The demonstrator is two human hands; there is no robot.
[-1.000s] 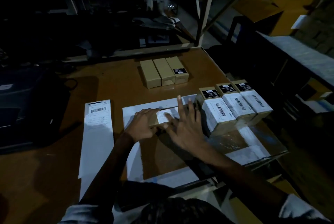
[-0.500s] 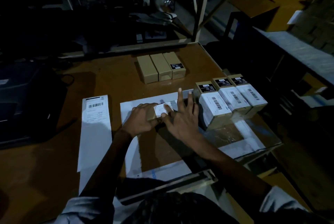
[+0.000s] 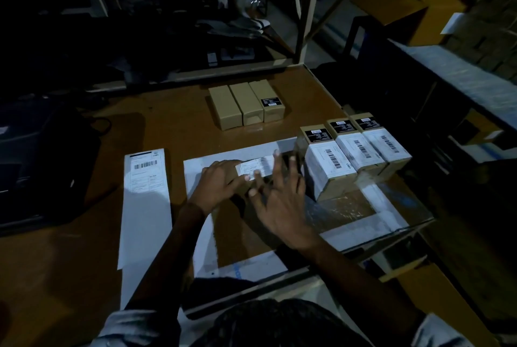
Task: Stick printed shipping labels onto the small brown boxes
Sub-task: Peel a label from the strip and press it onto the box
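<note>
1. Head view, the work in hand: your left hand [image 3: 221,183] lies curled over the near-left end of the box [image 3: 275,171] you are labelling and holds it down on the white sheet [image 3: 201,234], at mid-table. Your right hand [image 3: 279,204] is spread, fingers straight, with the fingertips [image 3: 257,174] pressing on the label [image 3: 256,167] on top of that box. In my judgement you are smoothing it down.

2. Same view, the first risk: the light is poor and your right hand hides much of the box. You cannot easily see whether the label sits square, so it may go on crooked or trap a crease. Rubbing from one end only would cause that.

3. Same view, the second risk: the box is light and the sheet under it looks slick. If your left hand eases off while the right one pushes, the box may slide.

4. Same view, the neighbours: three labelled boxes [image 3: 355,156] stand in a row just beside your right hand, near the table's right edge [image 3: 363,120]. A wide sweep of your fingers could knock the nearest one, and the outer one has little room before the drop.

5. Same view, the supply: three plain boxes [image 3: 246,104] wait further back, well apart from your hands, and the strip of labels [image 3: 145,198] lies to the left. Its near end hangs toward you, so a sleeve could drag it off.
</note>
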